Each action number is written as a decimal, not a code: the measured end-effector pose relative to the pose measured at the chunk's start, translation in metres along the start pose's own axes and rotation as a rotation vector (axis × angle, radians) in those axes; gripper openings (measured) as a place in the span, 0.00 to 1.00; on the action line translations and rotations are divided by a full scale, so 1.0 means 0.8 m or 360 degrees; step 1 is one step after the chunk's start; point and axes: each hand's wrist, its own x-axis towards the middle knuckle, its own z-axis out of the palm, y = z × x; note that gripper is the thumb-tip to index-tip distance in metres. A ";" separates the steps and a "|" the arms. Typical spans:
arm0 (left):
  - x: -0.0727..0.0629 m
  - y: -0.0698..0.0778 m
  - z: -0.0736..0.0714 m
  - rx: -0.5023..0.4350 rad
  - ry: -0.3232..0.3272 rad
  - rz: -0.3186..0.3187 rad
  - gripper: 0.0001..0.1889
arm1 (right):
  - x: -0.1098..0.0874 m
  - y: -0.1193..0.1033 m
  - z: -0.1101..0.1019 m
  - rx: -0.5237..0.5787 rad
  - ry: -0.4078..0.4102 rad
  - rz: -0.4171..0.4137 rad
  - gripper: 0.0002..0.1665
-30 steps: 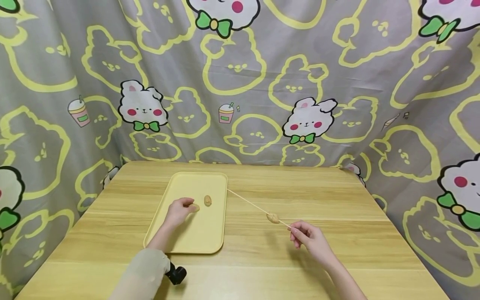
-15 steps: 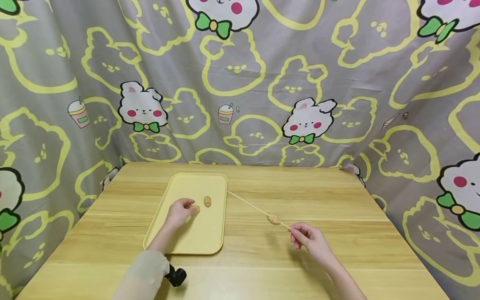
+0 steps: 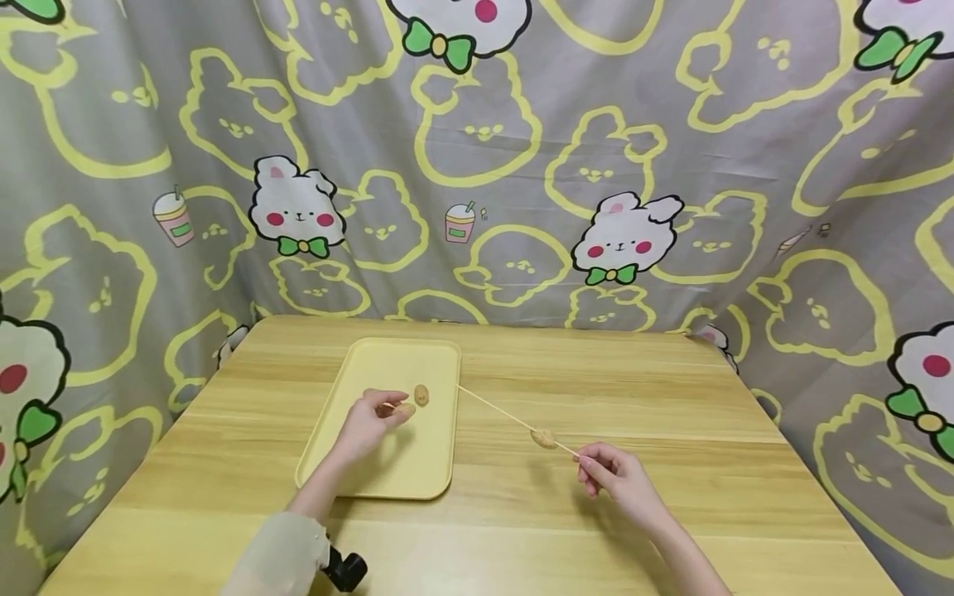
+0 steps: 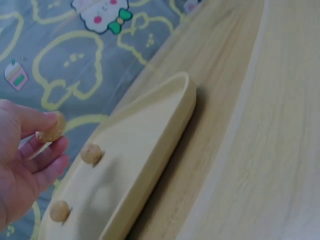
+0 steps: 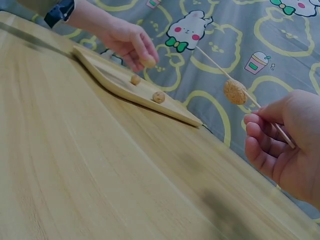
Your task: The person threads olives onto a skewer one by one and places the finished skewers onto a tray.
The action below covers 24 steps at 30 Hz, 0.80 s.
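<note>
My left hand (image 3: 370, 422) pinches a golden-brown meatball-like ball (image 4: 53, 128) between thumb and fingers, raised over the yellow tray (image 3: 387, 480). Two similar balls rest on the tray in the left wrist view, a farther ball (image 4: 91, 154) and a nearer ball (image 4: 59, 211). One of them is hidden behind my left hand in the head view. My right hand (image 3: 614, 476) grips a thin wooden skewer (image 5: 216, 64) near its lower end, above the bare table to the tray's right. A single ball (image 5: 235, 92) is threaded on that skewer, a short way beyond the fingertips.
The tray has a low raised rim and lies on the left half of a wood-grain table (image 3: 596, 538). A patterned grey curtain (image 3: 507, 149) hangs behind and on both sides. A black device (image 3: 345, 571) is strapped at my left wrist.
My left hand, with the ball in its pinch, has lifted and shifted slightly right over the tray. The right hand holds the skewer nearly still. The head view has swung slightly left.
</note>
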 end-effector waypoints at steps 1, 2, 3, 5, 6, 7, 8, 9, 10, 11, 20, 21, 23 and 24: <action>-0.001 0.003 0.001 -0.0026 -0.0008 0.0024 0.18 | 0.000 0.000 0.000 -0.0003 -0.0008 -0.0002 0.16; -0.002 0.006 0.003 -0.0052 -0.0020 0.0048 0.18 | 0.000 0.000 0.000 -0.0002 -0.0012 0.0006 0.17; -0.003 0.009 0.004 -0.0081 -0.0025 0.0067 0.17 | 0.000 0.000 -0.001 -0.0001 -0.0018 0.0008 0.17; -0.005 0.013 0.007 -0.0127 -0.0051 0.0096 0.17 | 0.000 0.001 -0.002 0.0000 -0.0035 0.0009 0.17; -0.006 0.016 0.008 -0.0149 -0.0066 0.0105 0.17 | 0.000 0.001 -0.002 -0.0005 -0.0047 0.0003 0.17; -0.007 0.018 0.009 -0.0166 -0.0083 0.0109 0.16 | -0.001 0.001 -0.003 -0.0007 -0.0056 0.0003 0.17; -0.008 0.020 0.010 -0.0185 -0.0098 0.0117 0.15 | -0.001 0.002 -0.003 -0.0013 -0.0068 -0.0001 0.17; -0.010 0.022 0.010 -0.0202 -0.0115 0.0125 0.15 | -0.002 0.002 -0.004 -0.0018 -0.0081 -0.0007 0.17; -0.011 0.024 0.011 -0.0224 -0.0136 0.0135 0.14 | -0.002 0.002 -0.005 -0.0022 -0.0093 -0.0011 0.17; -0.012 0.025 0.012 -0.0244 -0.0158 0.0152 0.14 | -0.003 0.003 -0.006 -0.0031 -0.0110 -0.0027 0.17; -0.017 0.034 0.019 -0.0413 -0.0297 0.0254 0.13 | -0.007 0.006 -0.012 -0.0047 -0.0174 -0.0133 0.15; -0.017 0.035 0.020 -0.0422 -0.0303 0.0258 0.14 | -0.007 0.006 -0.013 -0.0048 -0.0176 -0.0138 0.15; -0.018 0.038 0.021 -0.0425 -0.0317 0.0256 0.14 | -0.008 0.007 -0.014 -0.0043 -0.0174 -0.0133 0.15; -0.018 0.039 0.021 -0.0428 -0.0326 0.0252 0.14 | -0.008 0.007 -0.014 -0.0039 -0.0173 -0.0124 0.15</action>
